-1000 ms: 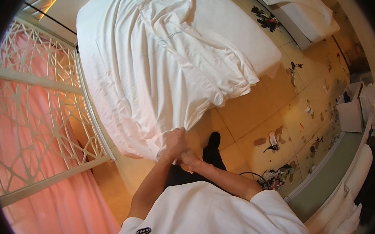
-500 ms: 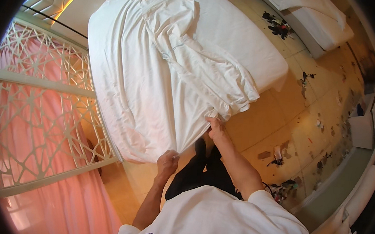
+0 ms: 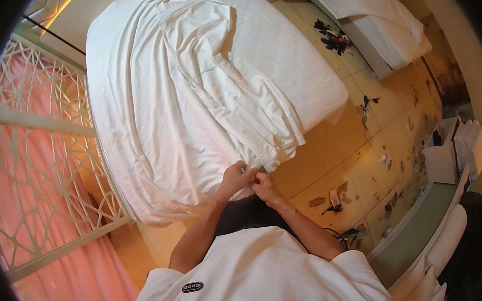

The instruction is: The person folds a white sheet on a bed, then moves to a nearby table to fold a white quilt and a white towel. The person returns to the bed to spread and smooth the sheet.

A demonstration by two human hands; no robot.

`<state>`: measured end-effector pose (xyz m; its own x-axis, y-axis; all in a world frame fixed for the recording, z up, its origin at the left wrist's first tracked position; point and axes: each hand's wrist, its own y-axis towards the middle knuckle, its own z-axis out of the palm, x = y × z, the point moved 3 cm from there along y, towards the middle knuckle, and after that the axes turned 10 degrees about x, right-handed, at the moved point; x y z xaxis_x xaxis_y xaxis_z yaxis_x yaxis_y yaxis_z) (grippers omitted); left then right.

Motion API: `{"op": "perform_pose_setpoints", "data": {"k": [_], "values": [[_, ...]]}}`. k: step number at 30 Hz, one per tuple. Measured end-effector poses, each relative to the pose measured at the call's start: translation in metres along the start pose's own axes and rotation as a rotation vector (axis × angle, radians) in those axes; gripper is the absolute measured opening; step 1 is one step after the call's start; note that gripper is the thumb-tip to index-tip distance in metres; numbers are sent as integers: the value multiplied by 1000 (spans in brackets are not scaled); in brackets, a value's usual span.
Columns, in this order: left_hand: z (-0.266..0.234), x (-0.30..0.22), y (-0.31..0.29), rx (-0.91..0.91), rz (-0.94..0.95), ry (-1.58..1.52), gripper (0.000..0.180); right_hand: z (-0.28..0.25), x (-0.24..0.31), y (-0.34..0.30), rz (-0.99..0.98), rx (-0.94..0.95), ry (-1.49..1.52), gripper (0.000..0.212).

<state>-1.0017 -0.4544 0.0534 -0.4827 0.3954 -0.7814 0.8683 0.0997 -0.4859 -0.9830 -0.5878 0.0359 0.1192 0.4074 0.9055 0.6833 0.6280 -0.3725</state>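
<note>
A white bed sheet (image 3: 160, 99) lies in loose folds over the left side and foot of the bed, its bunched edge running diagonally across the white mattress (image 3: 285, 52). At the near end of the bed, my left hand (image 3: 237, 179) and my right hand (image 3: 267, 190) are close together in front of my body. The fingers of both are closed, pinching the near edge of the sheet. The exact grip is partly hidden behind the fingers.
Along the left stands a white lattice partition (image 3: 41, 174) with a pink curtain (image 3: 5, 200) behind it. Dark scraps (image 3: 336, 200) are scattered over the tiled floor (image 3: 316, 162) at right. Beyond them are a second white bed (image 3: 388, 40) and a white box (image 3: 441, 160).
My left hand has come up and right along the sheet's edge to meet my right hand, which has moved slightly lower. The view has shifted a little to the right.
</note>
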Motion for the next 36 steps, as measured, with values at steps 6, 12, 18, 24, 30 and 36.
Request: {"op": "perform_pose_setpoints", "data": {"k": [6, 12, 18, 24, 30, 36], "values": [[5, 19, 8, -60, 134, 47, 21, -39, 10, 14, 113, -7, 261, 24], [1, -3, -5, -29, -43, -34, 23, -71, -49, 77, 144, -28, 318, 38], [13, 2, -7, -279, -191, -305, 17, -83, -17, 107, -18, 343, 307, 34], [65, 20, -8, -567, -399, -450, 16, -268, 42, 139, -92, 3, 547, 30], [87, -17, 51, -574, -332, 316, 16, -401, 71, 122, -290, -144, 519, 6], [78, -148, 128, -341, 141, 44, 36, -348, 30, 105, -151, -32, 647, 18]]}}
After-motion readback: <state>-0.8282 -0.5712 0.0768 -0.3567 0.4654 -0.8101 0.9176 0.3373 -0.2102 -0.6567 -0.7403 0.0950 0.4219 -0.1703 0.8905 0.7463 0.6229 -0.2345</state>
